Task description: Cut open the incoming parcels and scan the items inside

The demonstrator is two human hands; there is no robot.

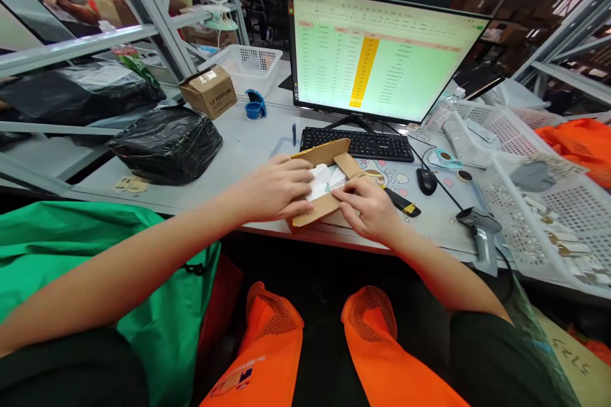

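Note:
A small brown cardboard box (322,205) lies with its flaps raised at the front edge of the desk. White paper or wrapping (324,179) with a pale greenish patch shows inside it; what lies under that is hidden. My left hand (279,189) is closed over the box's left side, fingers bent across its edge. At the right side, my right hand (367,208) has thumb and fingers pinched together by a flap and the near rim. A black and yellow box cutter (402,202) lies just right of that hand.
Behind the box stand a keyboard (358,144) and a monitor (377,57). A mouse (426,181), a barcode scanner (482,235) and white baskets (520,222) are on the right. To the left sit a black-wrapped parcel (167,143) and a perfume carton (210,92).

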